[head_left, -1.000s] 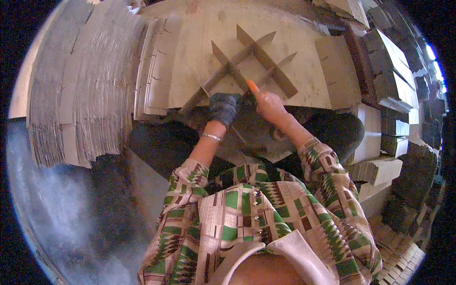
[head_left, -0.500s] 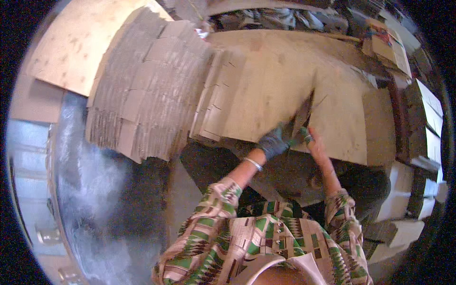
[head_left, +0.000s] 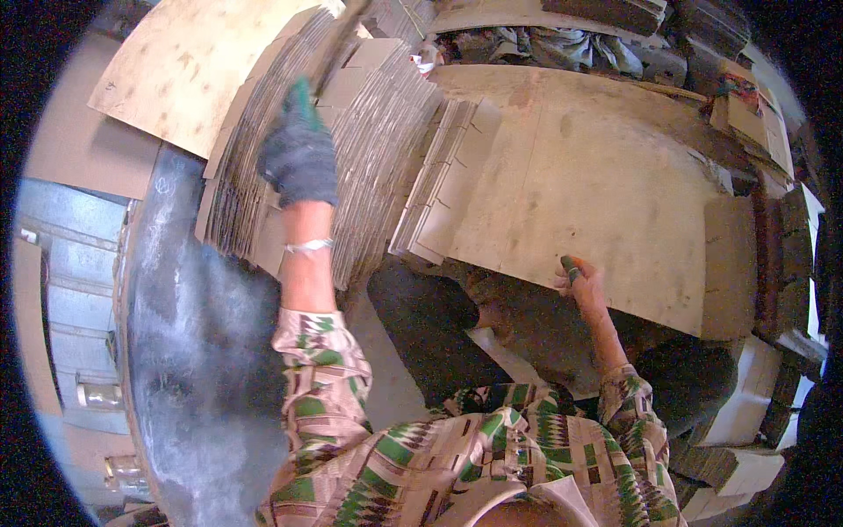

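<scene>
My left hand (head_left: 300,158), in a dark grey glove with green fingertips, reaches over the rows of stacked cardboard pieces (head_left: 373,132) on the left. Its fingers are closed on a blurred cardboard piece (head_left: 341,53), seen nearly edge-on and pointing away from me. My right hand (head_left: 583,285) is bare apart from dark green covers on its fingers. It is half curled at the near edge of a plywood board (head_left: 597,184), with nothing visible in it. A few slotted cardboard pieces (head_left: 448,180) lean at the left side of the board.
Another plywood board (head_left: 189,70) lies at the far left, above a dark, whitish-smeared surface (head_left: 189,351). Cardboard stacks (head_left: 751,391) stand along the right. Behind the plywood lie grey plastic bags (head_left: 562,48). My dark-clad knee (head_left: 421,307) is beneath the board's near edge.
Both hands were together at the board's near edge with a cardboard piece. My left hand has swung left and away over the stacks with it; my right hand let go and stayed near the edge.
</scene>
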Available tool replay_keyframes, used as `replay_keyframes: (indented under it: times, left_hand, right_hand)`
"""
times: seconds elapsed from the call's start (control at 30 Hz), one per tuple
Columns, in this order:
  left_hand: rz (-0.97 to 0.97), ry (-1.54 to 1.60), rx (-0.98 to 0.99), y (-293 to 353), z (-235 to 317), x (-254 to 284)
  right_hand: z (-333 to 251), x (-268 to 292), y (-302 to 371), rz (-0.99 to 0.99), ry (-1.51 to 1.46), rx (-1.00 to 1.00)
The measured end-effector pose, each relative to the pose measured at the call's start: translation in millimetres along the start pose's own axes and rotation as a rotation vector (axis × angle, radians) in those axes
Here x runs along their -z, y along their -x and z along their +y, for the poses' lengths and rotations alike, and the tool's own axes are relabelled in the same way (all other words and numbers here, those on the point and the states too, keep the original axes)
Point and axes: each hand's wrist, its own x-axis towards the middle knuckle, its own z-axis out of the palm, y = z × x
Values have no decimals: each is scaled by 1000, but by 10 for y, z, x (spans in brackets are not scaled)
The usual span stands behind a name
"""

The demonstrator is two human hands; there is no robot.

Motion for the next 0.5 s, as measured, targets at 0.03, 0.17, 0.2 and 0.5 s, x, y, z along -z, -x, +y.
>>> replay_keyframes:
  times: [0.03,0.17,0.2,0.5]
  left_hand:
    - [-75,-180,34,-130,-227,45]
    - [-392,-297,-18,-207,-1254,-1019]
    - [-379,-281,-45,-131,-1417,-1214]
    - [9,-100,-165,575,-450,-1387]
  right_hand:
    - [25,-54,16,-16,18,-28]
    - [200,-362,164,-131,2,-48]
    - [162,-376,203,-149,23,-47]
    - [-404,1012,289,355,1006,226]
